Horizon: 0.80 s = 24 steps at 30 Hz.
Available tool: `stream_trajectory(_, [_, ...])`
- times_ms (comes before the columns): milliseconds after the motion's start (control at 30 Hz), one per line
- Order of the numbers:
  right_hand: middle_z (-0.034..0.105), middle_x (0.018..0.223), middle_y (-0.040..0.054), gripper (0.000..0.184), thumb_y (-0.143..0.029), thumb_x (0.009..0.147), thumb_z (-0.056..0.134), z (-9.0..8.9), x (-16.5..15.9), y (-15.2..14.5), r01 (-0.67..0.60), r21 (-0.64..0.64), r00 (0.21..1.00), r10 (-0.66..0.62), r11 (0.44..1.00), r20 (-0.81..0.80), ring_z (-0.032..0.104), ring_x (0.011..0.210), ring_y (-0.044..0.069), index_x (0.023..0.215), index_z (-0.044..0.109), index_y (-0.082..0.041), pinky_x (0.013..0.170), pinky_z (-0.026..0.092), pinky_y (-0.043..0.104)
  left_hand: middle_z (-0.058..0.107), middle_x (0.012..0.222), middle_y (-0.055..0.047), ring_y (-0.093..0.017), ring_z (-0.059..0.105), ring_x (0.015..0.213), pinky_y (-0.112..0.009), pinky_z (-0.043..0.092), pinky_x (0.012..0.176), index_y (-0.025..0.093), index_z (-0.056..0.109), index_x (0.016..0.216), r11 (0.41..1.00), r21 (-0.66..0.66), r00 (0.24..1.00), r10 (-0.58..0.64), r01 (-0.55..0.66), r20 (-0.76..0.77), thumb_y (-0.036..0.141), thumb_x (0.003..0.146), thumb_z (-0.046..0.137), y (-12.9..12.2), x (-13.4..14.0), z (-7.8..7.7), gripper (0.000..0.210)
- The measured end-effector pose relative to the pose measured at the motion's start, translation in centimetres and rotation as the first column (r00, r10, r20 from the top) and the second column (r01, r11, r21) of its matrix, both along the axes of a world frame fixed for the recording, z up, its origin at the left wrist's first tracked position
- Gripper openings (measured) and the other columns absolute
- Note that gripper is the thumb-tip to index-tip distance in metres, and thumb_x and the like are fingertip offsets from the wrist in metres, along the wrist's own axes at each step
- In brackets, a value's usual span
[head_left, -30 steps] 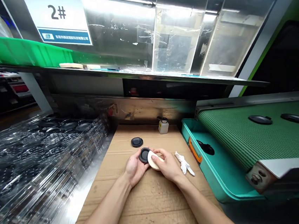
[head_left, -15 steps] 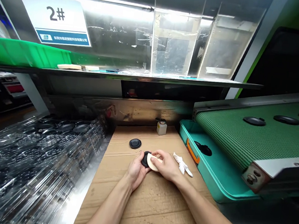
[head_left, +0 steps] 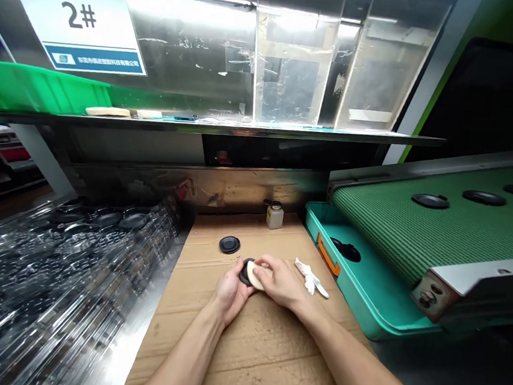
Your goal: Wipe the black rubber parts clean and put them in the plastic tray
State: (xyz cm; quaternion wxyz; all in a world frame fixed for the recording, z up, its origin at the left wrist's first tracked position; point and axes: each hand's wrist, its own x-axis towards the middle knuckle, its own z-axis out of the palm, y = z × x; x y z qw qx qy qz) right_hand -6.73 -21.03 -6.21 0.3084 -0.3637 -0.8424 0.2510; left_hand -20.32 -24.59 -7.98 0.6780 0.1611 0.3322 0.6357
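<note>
My left hand [head_left: 230, 294] is closed round the edge of a round black plastic part [head_left: 244, 272], low over the cardboard. Pinched in my right hand [head_left: 278, 282] is a cream-coloured sponge pad [head_left: 254, 276], which lies against the face of that part and covers much of it. Another black round part [head_left: 229, 245] rests flat on the cardboard, just beyond my left hand. A white glove or cloth [head_left: 310, 277] lies to the right of my right hand.
Cardboard [head_left: 262, 362] covers the bench. A small bottle [head_left: 275, 216] stands at its back. Stacked clear trays [head_left: 76, 278] with black parts fill the left. On the right, a green conveyor [head_left: 474, 232] carries black discs above a teal bin [head_left: 379, 310]. A shelf [head_left: 253, 133] spans the back.
The whole view has shifted slightly. My hands keep the same hold; the sponge pad appears a little more tilted over the black part.
</note>
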Motion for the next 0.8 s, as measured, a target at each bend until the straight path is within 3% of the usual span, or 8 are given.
stream_trajectory(100, [0.069, 0.085, 0.0042, 0.031, -0.040, 0.094, 0.039, -0.1, -0.7, -0.7, 0.202, 0.130, 0.966, -0.219, 0.971, 0.139, 0.063, 0.073, 0.019, 0.116, 0.056, -0.026, 0.064, 0.040, 0.026, 0.067, 0.107, -0.016, -0.024, 0.064, 0.099, -0.039, 0.054, 0.084, 0.010, 0.058, 0.110, 1.000, 0.012, 0.999, 0.001, 0.000, -0.042, 0.030, 0.092, 0.044, 0.0, 0.0, -0.2, 0.030])
stream_trajectory(233, [0.069, 0.086, 0.0060, 0.035, -0.044, 0.096, 0.031, -0.2, -1.6, -0.3, 0.215, 0.238, 0.908, -0.284, 0.947, 0.309, 0.064, 0.071, 0.022, 0.119, 0.050, -0.026, 0.061, 0.036, 0.027, 0.065, 0.112, -0.014, -0.022, 0.064, 0.098, -0.038, 0.054, 0.084, 0.011, 0.057, 0.112, 1.000, 0.012, 0.999, 0.024, -0.024, -0.042, 0.029, 0.092, 0.045, 0.0, -0.2, -0.4, 0.029])
stream_trajectory(400, [0.069, 0.090, 0.0054, 0.036, -0.045, 0.097, 0.028, -0.4, 0.1, 2.6, 0.428, 0.158, 0.858, -0.455, 0.890, 0.240, 0.064, 0.077, 0.021, 0.122, 0.047, -0.027, 0.062, 0.033, 0.027, 0.060, 0.120, -0.023, -0.028, 0.063, 0.102, -0.040, 0.053, 0.087, 0.003, 0.058, 0.106, 0.999, -0.015, 0.998, -0.045, 0.045, -0.044, 0.032, 0.093, 0.042, 0.0, -0.5, 0.0, 0.035])
stream_trajectory(667, [0.069, 0.086, 0.0021, 0.033, -0.050, 0.094, 0.034, -2.5, 1.7, 3.3, 0.386, 0.075, 0.895, -0.393, 0.920, 0.213, 0.064, 0.076, 0.021, 0.112, 0.052, -0.030, 0.058, 0.029, 0.026, 0.059, 0.121, -0.019, -0.028, 0.064, 0.101, -0.036, 0.053, 0.076, 0.011, 0.053, 0.114, 0.992, 0.016, 0.992, -0.122, 0.122, 0.032, 0.036, 0.089, 0.045, -0.7, -1.2, 1.0, 0.035])
stream_trajectory(733, [0.069, 0.085, 0.0022, 0.033, -0.050, 0.094, 0.034, -2.7, 1.6, 3.3, 0.378, 0.081, 0.897, -0.386, 0.922, 0.216, 0.064, 0.075, 0.021, 0.112, 0.052, -0.030, 0.058, 0.028, 0.026, 0.060, 0.120, -0.018, -0.027, 0.064, 0.101, -0.034, 0.052, 0.077, 0.012, 0.052, 0.117, 0.996, 0.046, 0.994, -0.078, 0.082, -0.082, 0.037, 0.087, 0.050, -0.8, -0.8, 1.0, 0.039])
stream_trajectory(800, [0.069, 0.084, 0.0023, 0.033, -0.049, 0.094, 0.034, -2.6, 1.7, 3.4, 0.373, 0.088, 0.897, -0.383, 0.924, 0.222, 0.063, 0.075, 0.021, 0.113, 0.052, -0.029, 0.058, 0.027, 0.027, 0.060, 0.119, -0.016, -0.025, 0.062, 0.104, -0.034, 0.050, 0.084, 0.013, 0.052, 0.120, 0.992, 0.126, 0.947, 0.054, -0.015, -0.316, 0.036, 0.081, 0.060, -0.9, -0.3, 0.9, 0.045])
